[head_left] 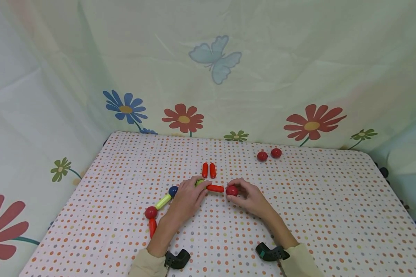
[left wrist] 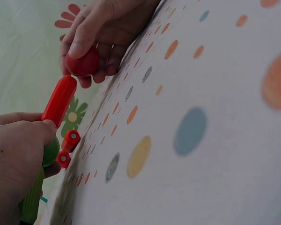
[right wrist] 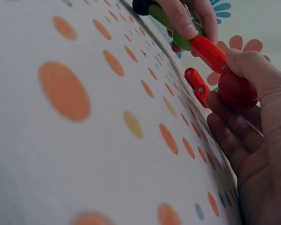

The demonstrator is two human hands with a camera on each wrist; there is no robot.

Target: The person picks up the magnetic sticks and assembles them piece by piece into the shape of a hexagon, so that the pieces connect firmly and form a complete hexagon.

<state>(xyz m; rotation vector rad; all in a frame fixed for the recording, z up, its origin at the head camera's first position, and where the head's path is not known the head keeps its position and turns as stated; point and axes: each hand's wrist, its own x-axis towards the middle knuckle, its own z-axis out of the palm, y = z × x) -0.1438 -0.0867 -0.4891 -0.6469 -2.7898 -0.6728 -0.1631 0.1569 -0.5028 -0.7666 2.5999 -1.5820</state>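
My left hand grips a green ball of a magnetic rod-and-ball chain, its thumb by the base of a red rod. That rod points right. My right hand holds a red ball between thumb and fingers at the rod's free end. Ball and rod are very close; whether they touch I cannot tell. A green rod runs from the green ball to a dark blue ball. From there a yellow-green rod leads to another red ball and a red rod, partly behind my left forearm.
Two loose red rods, a left one and a right one, lie side by side beyond my hands. Farther back right are two red balls, one nearer and one farther. A dotted cloth covers the table; a flowered curtain hangs behind.
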